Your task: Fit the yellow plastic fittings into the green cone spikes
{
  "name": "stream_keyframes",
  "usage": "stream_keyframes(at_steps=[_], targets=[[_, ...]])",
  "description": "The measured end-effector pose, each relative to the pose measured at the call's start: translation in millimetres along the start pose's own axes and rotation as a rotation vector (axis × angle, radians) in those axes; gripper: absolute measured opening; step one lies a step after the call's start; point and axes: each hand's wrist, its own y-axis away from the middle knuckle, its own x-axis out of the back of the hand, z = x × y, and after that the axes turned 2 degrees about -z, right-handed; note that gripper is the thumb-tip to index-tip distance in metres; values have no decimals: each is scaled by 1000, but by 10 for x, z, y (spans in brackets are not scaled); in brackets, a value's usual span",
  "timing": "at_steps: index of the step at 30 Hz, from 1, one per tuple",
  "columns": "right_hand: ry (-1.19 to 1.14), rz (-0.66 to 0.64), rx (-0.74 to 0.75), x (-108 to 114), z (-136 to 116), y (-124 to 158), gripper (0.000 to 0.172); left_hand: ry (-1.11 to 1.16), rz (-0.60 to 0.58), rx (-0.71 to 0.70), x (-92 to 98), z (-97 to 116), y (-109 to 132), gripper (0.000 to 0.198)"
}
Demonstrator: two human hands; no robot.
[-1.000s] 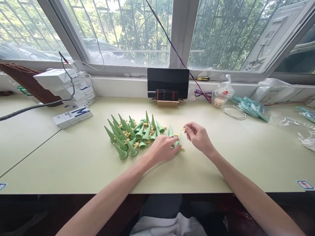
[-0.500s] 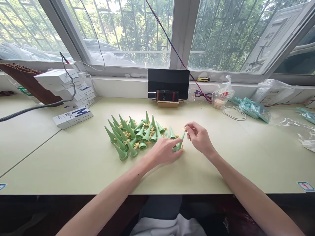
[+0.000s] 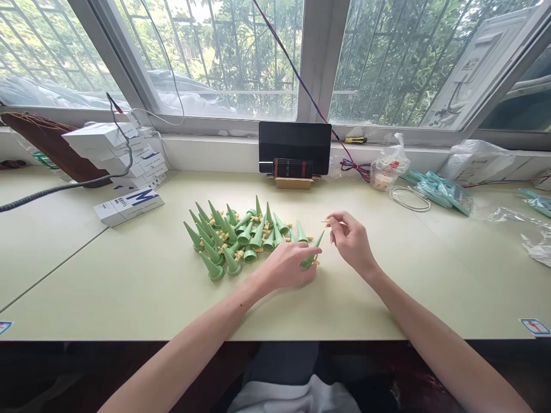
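Note:
My left hand (image 3: 291, 265) is closed around a green plastic cone spike (image 3: 318, 240), whose tip points up and to the right. A bit of yellow shows at the spike's base by my fingertips. Between the thumb and fingertips of my right hand (image 3: 349, 236) is a small yellow valve piece (image 3: 326, 221), its thin end pointing left; most of it is hidden by the fingers. It is apart from the spike's tip. Left of my hands stands a cluster of green cone spikes (image 3: 212, 269), several fitted with yellow valves, some upright and some leaning.
A tablet (image 3: 295, 140) stands at the back with a phone (image 3: 293, 168) before it on a cardboard stand (image 3: 293, 183). White boxes (image 3: 129, 205) are at the left. Bagged items (image 3: 388, 166), a white cable (image 3: 410, 198) and teal packets (image 3: 443, 192) lie back right.
My right hand has shifted slightly right and up from the spike with the yellow piece. My left fingers have closed in more around the spike's base.

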Motion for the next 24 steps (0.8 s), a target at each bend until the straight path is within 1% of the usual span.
stream_keyframes(at_steps=[4, 10, 12, 14, 17, 20, 24], targets=[[-25, 26, -7, 2, -18, 8, 25, 108, 138, 4, 26, -4, -22, 31], [-65, 27, -7, -8, -44, 21, 26, 395, 305, 149, 82, -41, -52, 28], [-96, -3, 4, -15, -58, 29, 26, 544, 319, 212, 93, -46, -56, 27], [-131, -48, 20, -24, -76, 41, 26, 712, 308, 271, 96, -45, -61, 27], [-156, -101, 33, -37, -107, 63, 26, 888, 301, 317, 89, -46, -79, 23], [-150, -129, 40, -42, -130, 77, 26, 967, 330, 332, 90, -55, -101, 20], [-143, -154, 49, -35, -138, 78, 24, 1009, 359, 357, 113, -64, -117, 21]])
